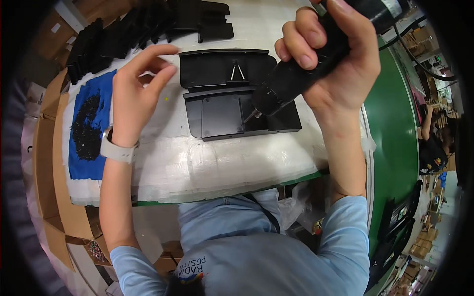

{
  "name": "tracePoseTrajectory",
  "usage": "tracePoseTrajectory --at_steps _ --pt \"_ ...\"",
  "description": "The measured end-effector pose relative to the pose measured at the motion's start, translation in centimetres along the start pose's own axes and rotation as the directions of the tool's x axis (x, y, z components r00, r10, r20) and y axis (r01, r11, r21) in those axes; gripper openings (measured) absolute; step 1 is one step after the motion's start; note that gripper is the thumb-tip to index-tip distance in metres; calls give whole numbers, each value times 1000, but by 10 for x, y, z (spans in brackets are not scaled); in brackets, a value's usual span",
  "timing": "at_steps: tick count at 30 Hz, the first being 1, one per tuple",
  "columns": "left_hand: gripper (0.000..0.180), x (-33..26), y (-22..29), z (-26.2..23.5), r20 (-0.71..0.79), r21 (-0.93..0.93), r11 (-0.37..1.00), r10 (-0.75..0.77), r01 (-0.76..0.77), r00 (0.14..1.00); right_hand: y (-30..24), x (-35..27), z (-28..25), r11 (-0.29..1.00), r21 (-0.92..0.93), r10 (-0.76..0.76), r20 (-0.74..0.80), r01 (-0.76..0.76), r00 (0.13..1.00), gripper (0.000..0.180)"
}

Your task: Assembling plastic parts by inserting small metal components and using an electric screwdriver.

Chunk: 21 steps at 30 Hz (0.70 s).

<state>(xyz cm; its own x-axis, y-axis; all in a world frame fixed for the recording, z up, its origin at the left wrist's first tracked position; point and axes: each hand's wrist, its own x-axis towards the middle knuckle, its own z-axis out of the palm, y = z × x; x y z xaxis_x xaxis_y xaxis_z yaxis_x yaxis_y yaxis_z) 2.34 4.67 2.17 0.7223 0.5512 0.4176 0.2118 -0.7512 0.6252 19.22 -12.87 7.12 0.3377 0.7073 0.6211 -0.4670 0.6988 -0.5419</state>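
right hand [353, 71]: gripping black driver [284, 86] | left hand [132, 93]: half-open, seemingly empty | front black panel [222, 116]: inward from near edge of surface [197, 165] | risk: tilted bit [251, 118] may slip; unbraced panel could twist

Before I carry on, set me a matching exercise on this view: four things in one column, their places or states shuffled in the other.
Column one:
1. Power driver
2. Small black pieces
3. Left hand
4. Wristband

Column two:
A. Whitish, worn on the left arm
B. Thumb and forefinger apart, near the left end of the upper black panel
C. Gripped in the right hand
D. Heaped on a blue cloth

Right pairs: 1-C, 2-D, 3-B, 4-A
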Motion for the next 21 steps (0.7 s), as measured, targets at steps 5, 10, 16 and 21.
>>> tracePoseTrajectory --at_steps 5,10,16,21 --pt "10 -2 43 29 550 -580 714 -13 392 835 -11 -18 51 992 -106 -2 -580 -73 815 31" --pt "9 -7 46 56 654 -530 731 29 431 756 -17 -30 32 985 -154 -15 -554 -84 832 30" --pt "10 -14 47 62 624 -483 777 -19 404 781 -9 -39 12 968 -228 -25 -515 -109 857 28" --pt "9 -15 46 63 616 -479 789 -11 386 788 -11 -43 0 947 -294 -20 -451 -128 892 26"
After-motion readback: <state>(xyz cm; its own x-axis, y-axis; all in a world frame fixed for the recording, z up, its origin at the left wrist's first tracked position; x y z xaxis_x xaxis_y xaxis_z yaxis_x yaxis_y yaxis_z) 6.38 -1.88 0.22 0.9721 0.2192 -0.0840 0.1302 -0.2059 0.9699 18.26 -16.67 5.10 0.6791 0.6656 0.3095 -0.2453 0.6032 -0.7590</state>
